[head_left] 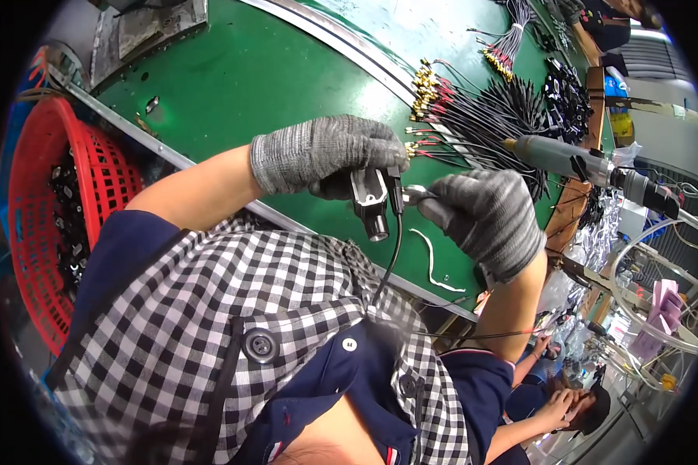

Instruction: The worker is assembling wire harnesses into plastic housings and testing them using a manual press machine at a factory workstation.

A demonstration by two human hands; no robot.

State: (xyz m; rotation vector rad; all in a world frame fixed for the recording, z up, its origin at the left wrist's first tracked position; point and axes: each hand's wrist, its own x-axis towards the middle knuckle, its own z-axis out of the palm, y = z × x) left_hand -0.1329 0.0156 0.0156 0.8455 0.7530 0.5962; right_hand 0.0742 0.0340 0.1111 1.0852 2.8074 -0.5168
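The left hand [335,153] grips a black housing [373,215] in curled fingers, its hollow uncovered, seemingly unfinished, while the right hand [487,222] pinches a shiny piece [415,193].

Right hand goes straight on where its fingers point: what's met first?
Probably the slim black piece beside the black housing in the left hand. The small silvery part at the right hand's fingertips would lead; depth is unclear, so it might miss.

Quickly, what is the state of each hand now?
Left hand: closed, holding a black housing.
Right hand: closed, pinching a small silvery piece.
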